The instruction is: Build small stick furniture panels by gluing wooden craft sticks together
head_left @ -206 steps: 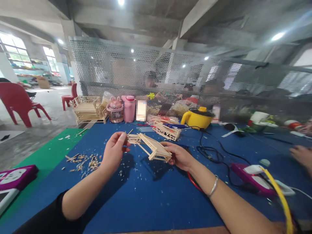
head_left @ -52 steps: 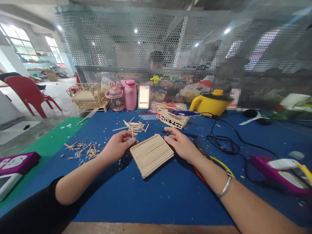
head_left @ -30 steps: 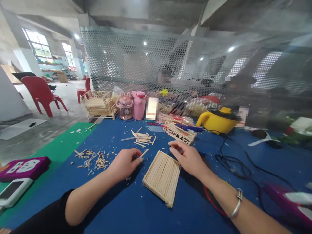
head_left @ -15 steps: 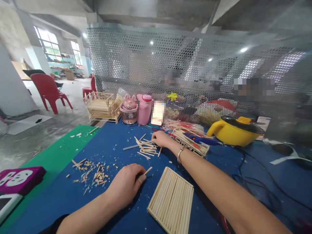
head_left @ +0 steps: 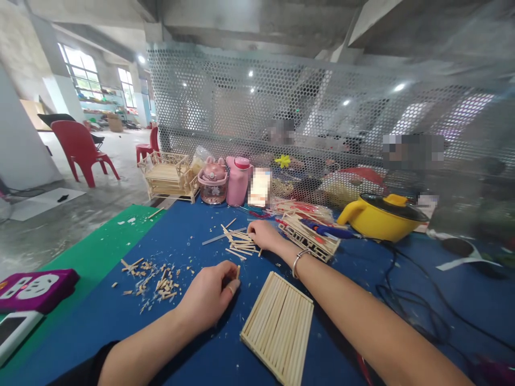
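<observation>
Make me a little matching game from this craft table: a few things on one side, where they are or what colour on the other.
Things:
1. right hand
2. left hand
3. stick panel
4. pot

Descriptions:
a. yellow, far right
b. flat on the blue mat, nearest the camera
c. on the loose stick pile
d. pinching one short stick

Pairs: 1-c, 2-d, 3-b, 4-a

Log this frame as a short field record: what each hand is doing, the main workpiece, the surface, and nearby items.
left hand: curled on the table, fingers pinching a short wooden stick
right hand: stretched forward, fingers on the loose pile of thin wooden sticks
workpiece: flat rectangular panel of glued wooden sticks, lying between the forearms, untouched
surface: blue felt-covered table
nearby: scattered wood offcuts to the left; small lattice frame of sticks; yellow electric pot; pink bottle
</observation>
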